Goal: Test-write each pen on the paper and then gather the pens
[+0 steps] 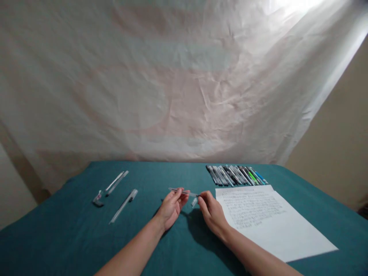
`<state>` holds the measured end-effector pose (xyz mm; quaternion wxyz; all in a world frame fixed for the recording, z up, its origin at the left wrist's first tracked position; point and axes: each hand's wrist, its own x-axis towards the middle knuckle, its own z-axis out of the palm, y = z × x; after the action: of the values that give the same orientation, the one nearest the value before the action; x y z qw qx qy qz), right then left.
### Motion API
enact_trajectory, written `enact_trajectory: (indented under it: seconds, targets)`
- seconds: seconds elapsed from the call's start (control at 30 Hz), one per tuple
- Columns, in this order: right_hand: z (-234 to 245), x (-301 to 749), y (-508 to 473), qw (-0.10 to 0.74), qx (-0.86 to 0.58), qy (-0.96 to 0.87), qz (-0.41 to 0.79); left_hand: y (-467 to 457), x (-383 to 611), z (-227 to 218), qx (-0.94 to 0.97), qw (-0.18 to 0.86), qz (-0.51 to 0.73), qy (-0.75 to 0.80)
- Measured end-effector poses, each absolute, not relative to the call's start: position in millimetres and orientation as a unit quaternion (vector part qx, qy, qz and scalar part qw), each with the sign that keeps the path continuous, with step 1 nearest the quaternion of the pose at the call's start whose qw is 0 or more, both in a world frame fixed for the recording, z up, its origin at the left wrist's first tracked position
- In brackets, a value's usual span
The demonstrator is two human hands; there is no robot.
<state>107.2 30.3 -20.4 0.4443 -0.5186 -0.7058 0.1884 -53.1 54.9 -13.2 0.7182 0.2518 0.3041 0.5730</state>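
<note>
Above the middle of the table, a clear-barrelled pen (190,194) lies across my two hands. My left hand (171,207) is closed around its barrel, with the thumb on top and the far end sticking out to the left. At the other end, a dark tip meets the pinched fingertips of my right hand (212,211), which partly hide it. Just below the pen, a small clear pen cap (194,202) rests on the cloth beside the right fingertips.
At right lies a sheet of handwritten paper (276,226), with a row of several pens and markers (235,175) behind it. To the left are a clear pen (124,206), two more pens (116,183) and a small dark-and-white object (98,200). Green cloth (71,237) covers the table.
</note>
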Motion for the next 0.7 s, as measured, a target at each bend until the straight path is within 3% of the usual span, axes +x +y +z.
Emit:
enact_trajectory:
  seconds: [0.5, 0.7]
  targets:
    - [-26.0, 110.5, 33.9, 0.413, -0.527, -0.716, 0.197, 51.1, -52.2, -12.2, 0.314, 0.713, 0.557, 0.289]
    - [-26.9, 110.7, 34.2, 0.448, -0.515, -0.69, 0.239, 51.1, -52.0, -10.8, 0.299, 0.714, 0.565, 0.287]
